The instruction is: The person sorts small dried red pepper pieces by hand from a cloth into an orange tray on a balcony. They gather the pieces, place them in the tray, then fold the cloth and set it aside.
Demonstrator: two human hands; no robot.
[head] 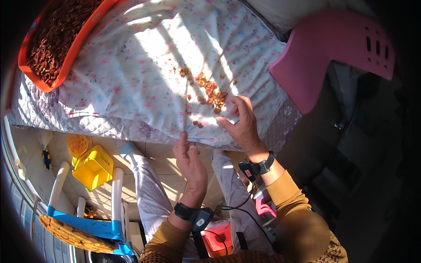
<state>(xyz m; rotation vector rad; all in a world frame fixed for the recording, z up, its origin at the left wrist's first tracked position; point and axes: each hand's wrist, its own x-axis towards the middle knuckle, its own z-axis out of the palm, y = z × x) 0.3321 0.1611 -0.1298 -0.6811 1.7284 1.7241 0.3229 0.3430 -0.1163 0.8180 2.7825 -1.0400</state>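
A scattered line of dried red-and-orange fruit slices, like hawthorn, lies on a white floral cloth. My right hand is just right of the slices, thumb and fingers curved and apart, with nothing seen between them. At the cloth's front edge is my left hand, its index finger reaching the hem and the other fingers partly curled. Whether it pinches the cloth is hidden. A few loose slices rest between my two hands. Each wrist wears a black strapped device with a cable.
An orange tray full of dried slices stands at the upper left. A pink plastic panel borders the cloth at right. Below left are a yellow bin and a blue-and-white stool frame. A red container sits between my legs.
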